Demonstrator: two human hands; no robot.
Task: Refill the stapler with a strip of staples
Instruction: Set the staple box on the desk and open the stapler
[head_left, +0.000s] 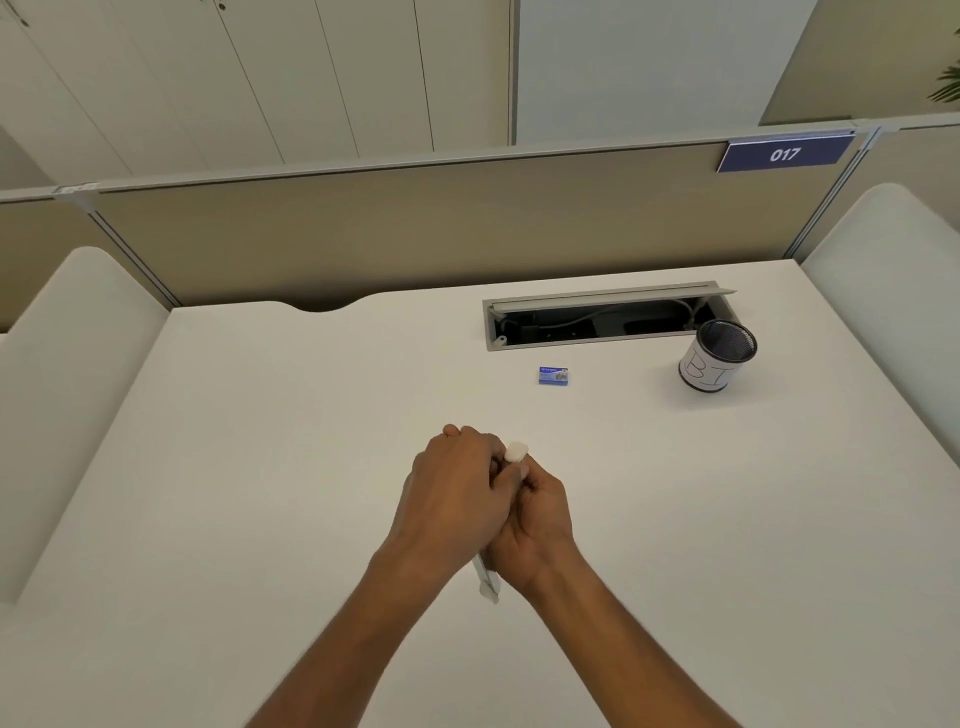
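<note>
Both my hands are clasped around a pale white stapler (516, 451) over the middle of the white desk (260, 467). My left hand (449, 493) wraps over its top and left side. My right hand (535, 530) grips it from the right. Only the stapler's rounded white far end and a thin grey near end (485, 584) stick out of the hands; the rest is hidden. A small blue staple box (554, 375) lies closed on the desk farther back, apart from my hands.
An open cable tray (602, 322) is set into the desk at the back. A black mesh pen cup (717, 361) with a white label stands at its right end. A beige partition (415, 228) borders the desk's far edge.
</note>
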